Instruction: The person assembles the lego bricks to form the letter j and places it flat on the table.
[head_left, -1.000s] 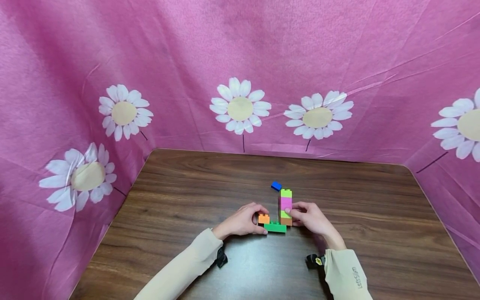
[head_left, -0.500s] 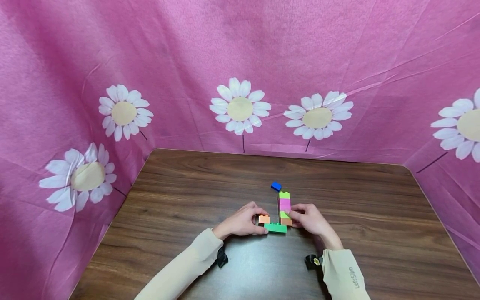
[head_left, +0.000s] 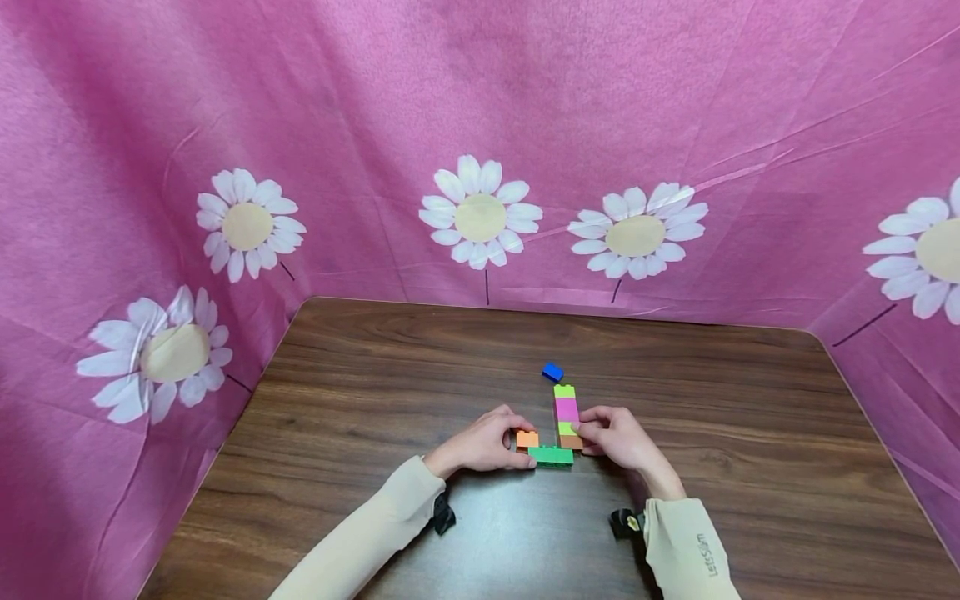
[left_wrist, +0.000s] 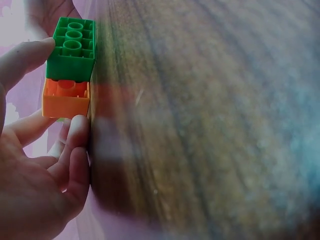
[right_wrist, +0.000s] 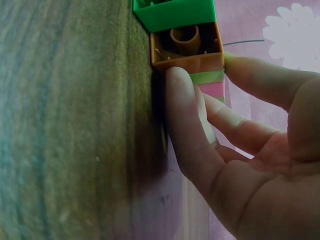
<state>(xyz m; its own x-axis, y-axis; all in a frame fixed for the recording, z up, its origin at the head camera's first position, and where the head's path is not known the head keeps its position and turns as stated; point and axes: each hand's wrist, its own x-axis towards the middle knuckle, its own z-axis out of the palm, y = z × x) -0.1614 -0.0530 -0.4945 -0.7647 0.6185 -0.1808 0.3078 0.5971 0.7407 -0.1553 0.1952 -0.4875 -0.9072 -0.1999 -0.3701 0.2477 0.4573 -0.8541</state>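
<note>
A long green toy building brick has an orange brick joined at its left end and a stack of bricks at its right end. From the top, the stack runs lime, pink, lime and brown, leaning slightly left. My left hand grips the green and orange bricks, thumb on the green one and fingertips by the orange one. In the right wrist view, the thumb of my right hand presses the brown brick, with a finger on its other side. Hollow undersides face both wrist cameras.
A loose blue brick lies just behind the stack. Everything rests on a brown wooden table. A pink curtain with daisies hangs along the table's back and sides.
The top of the brick stack has swung a little to the left, from upright to a slight lean. My right hand has shifted slightly left with it, while my left hand stays almost still.
</note>
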